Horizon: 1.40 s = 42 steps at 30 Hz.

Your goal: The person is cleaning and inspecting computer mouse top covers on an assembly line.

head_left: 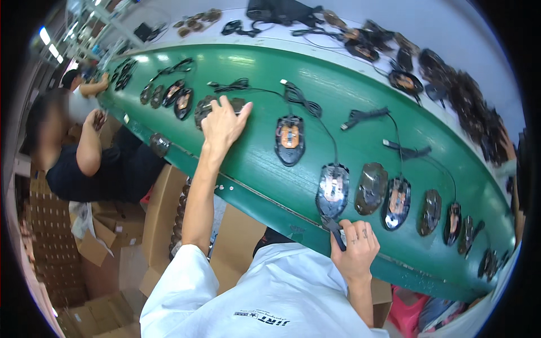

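My left hand (224, 125) reaches over the green belt with fingers spread, touching or just above dark see-through mouse shells (202, 111); its fingertips partly hide them. My right hand (359, 248) is closed round the dark handles of a pair of pliers (333, 230) by the near edge. The tool's tip is at the lower end of an opened computer mouse (333, 188), whose inner parts show. Whether the tip touches the mouse I cannot tell. Another opened mouse (290, 141), its cable bundled above it, lies between my hands.
More opened mice (397, 203) and loose shells (371, 188) lie along the green belt (253, 163) to the right. A white shelf (276, 42) behind holds heaps of shells and cables. At the left sits a co-worker (96, 163). Cardboard boxes (239, 231) stand below the near edge.
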Available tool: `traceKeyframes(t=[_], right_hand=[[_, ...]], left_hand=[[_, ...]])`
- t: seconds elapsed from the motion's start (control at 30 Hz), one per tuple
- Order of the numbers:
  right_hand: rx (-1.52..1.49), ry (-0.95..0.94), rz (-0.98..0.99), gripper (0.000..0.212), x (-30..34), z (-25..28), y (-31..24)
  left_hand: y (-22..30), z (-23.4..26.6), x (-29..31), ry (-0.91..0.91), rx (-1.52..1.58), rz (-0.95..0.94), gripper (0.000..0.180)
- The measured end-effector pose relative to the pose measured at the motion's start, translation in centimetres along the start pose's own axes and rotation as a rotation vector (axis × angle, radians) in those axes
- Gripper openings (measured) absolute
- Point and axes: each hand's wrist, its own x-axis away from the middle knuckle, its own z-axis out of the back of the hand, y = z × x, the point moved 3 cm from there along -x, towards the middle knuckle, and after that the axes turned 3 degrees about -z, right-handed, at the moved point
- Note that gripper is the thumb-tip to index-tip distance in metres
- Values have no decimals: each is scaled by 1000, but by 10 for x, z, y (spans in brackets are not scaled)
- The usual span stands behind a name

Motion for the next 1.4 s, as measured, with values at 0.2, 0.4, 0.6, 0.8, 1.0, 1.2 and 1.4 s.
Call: traceKeyframes(t=[0.2, 0.4, 0.6, 0.8, 1.0, 1.2, 1.4], right_hand=[[11, 13, -20, 35, 7, -2, 2], [-23, -22, -58, 37, 5, 2, 0], [-38, -66, -31, 37, 3, -4, -7], [-10, -74, -37, 36, 4, -5, -8], [52, -79, -50, 33, 10, -10, -8], [73, -79, -70, 29, 5, -13, -9], [107, -48, -61, 32, 5, -13, -9]], left_hand=[[-33, -13, 1, -38, -7, 33, 77], [-72, 69, 40, 284, 264, 107, 50], [-215, 50, 125, 449, 278, 353, 31], [-371, -108, 294, -46, 477, 571, 26], [-364, -176, 379, -281, 303, 696, 23], [-320, -165, 371, -106, 454, 767, 18], [-301, -150, 321, 37, 635, 757, 13]])
